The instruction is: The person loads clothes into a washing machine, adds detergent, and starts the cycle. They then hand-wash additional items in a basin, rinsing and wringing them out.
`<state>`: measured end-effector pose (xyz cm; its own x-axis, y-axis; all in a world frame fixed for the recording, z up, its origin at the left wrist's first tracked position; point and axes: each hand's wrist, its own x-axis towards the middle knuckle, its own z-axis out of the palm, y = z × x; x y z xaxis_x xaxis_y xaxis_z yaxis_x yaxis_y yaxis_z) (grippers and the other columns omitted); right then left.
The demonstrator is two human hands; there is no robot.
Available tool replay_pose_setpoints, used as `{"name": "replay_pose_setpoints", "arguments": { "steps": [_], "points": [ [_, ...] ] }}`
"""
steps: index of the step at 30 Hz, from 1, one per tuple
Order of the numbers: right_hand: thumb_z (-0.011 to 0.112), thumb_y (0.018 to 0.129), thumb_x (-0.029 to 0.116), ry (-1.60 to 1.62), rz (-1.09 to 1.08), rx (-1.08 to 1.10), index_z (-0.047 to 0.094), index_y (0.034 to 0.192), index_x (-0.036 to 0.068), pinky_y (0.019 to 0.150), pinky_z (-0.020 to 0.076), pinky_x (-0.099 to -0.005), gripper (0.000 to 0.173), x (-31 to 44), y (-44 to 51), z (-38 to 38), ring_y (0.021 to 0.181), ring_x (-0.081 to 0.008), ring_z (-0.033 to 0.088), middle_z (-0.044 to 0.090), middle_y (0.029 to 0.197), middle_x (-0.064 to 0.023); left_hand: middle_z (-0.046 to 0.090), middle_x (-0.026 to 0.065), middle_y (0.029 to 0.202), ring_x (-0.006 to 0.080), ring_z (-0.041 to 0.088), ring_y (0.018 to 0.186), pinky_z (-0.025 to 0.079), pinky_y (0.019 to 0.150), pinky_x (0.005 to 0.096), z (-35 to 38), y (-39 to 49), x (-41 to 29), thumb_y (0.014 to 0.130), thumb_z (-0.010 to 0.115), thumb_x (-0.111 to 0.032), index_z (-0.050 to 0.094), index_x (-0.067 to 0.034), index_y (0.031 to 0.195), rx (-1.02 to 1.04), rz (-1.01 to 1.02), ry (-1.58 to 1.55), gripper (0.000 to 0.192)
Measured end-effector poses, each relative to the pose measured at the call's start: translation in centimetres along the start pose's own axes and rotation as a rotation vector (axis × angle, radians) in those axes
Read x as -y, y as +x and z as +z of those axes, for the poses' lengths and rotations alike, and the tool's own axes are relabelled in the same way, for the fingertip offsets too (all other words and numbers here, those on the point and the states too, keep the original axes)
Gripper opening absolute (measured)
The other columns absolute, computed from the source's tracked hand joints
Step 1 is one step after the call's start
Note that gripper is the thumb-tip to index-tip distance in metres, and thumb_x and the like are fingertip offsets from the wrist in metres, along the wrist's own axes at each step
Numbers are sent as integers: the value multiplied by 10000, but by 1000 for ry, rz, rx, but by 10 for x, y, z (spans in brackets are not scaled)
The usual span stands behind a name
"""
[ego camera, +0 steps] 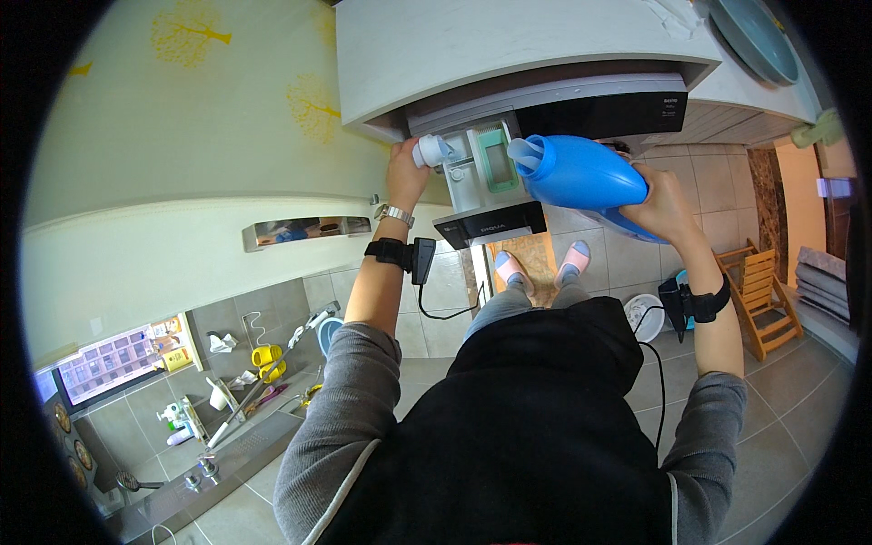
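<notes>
A washing machine's detergent drawer (470,184) is pulled out from beneath a white countertop, showing white compartments and a green insert (498,160). My left hand (407,178) holds a white bottle cap (432,150) over the drawer's left edge, its opening tilted toward the compartments. In my right hand (657,201) is a large blue detergent bottle (579,172), lying nearly level with its uncapped spout pointing left, close to the drawer's right side. Whether liquid is coming out of the bottle or cap I cannot tell.
The white countertop (504,34) overhangs the machine's black panel (599,114). A pale door (204,225) with a metal handle (306,233) stands at left. A white bucket (644,317) and a wooden folding chair (761,300) are on the tiled floor at right.
</notes>
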<state>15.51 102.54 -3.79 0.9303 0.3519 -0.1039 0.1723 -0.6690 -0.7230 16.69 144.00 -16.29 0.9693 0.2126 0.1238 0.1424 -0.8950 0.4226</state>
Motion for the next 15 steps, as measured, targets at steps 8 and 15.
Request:
{"name": "replay_pose_setpoints", "arguments": {
  "steps": [8, 15],
  "points": [
    [706, 602, 108, 0, -78, -51, 652, 909, -61, 652, 523, -354, 354, -3, -2, 2, 645, -301, 664, 653, 759, -244, 559, 135, 1111, 336, 563, 993, 481, 842, 384, -11, 0, -10, 650, 697, -38, 587, -113, 1130, -27, 45, 64, 498],
    [700, 579, 161, -15, 1, 13, 667, 927, -13, 699, 522, -375, 391, 0, -2, 2, 701, -326, 663, 661, 821, -232, 561, 133, 1101, 332, 566, 989, 483, 833, 382, -21, 1, -20, 658, 680, -23, 596, -131, 1141, -28, 76, 67, 502]
  ]
}}
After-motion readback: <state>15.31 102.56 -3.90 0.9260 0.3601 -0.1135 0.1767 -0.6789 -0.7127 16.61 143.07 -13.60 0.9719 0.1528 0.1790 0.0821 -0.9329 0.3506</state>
